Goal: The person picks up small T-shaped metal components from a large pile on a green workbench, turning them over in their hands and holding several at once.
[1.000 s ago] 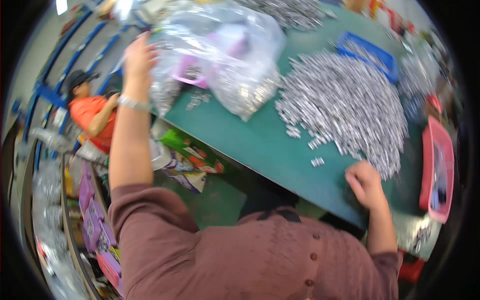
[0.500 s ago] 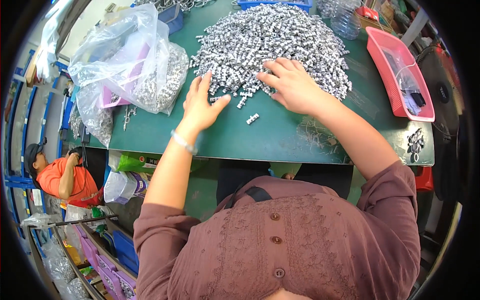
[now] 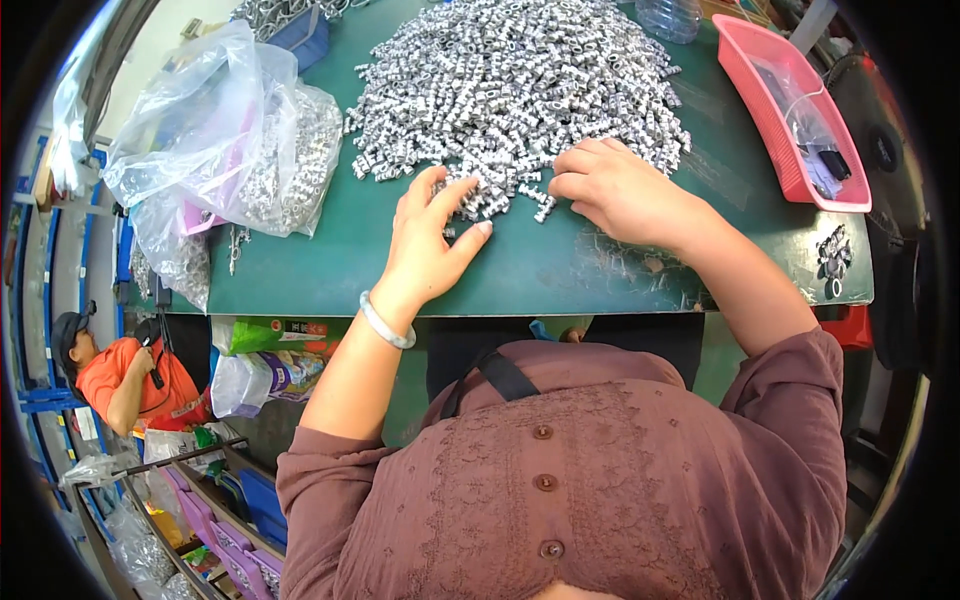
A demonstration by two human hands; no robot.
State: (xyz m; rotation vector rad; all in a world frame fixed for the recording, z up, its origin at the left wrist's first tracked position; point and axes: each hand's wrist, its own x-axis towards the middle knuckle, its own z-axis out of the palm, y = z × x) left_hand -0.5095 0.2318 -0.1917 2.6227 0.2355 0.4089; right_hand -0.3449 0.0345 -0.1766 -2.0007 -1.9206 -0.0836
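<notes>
A big heap of small silver metal fittings (image 3: 510, 90), ribbed and tube-like, covers the far middle of the green table (image 3: 330, 270). At the heap's near edge my left hand (image 3: 430, 235) is open and cupped, thumb apart from the fingers, beside a small cluster of fittings (image 3: 487, 198). My right hand (image 3: 625, 195) rests at the front right of the heap, its fingers loosely bent and thumb apart. Just left of its fingertips lie a few loose fittings (image 3: 541, 203). I see nothing held in either hand; the undersides of the fingers are hidden.
Clear plastic bags of metal parts (image 3: 290, 170) stand on the left. A pink basket (image 3: 765, 110) sits at the right, near small dark rings (image 3: 833, 255). A blue bin (image 3: 300, 40) and a plastic bottle (image 3: 670, 18) are at the back. Another person (image 3: 130, 370) is at far left.
My left hand has moved right and closer to the heap's front. My right hand has shifted right and down, its fingers more bent. The lone fitting between the hands no longer lies apart.
</notes>
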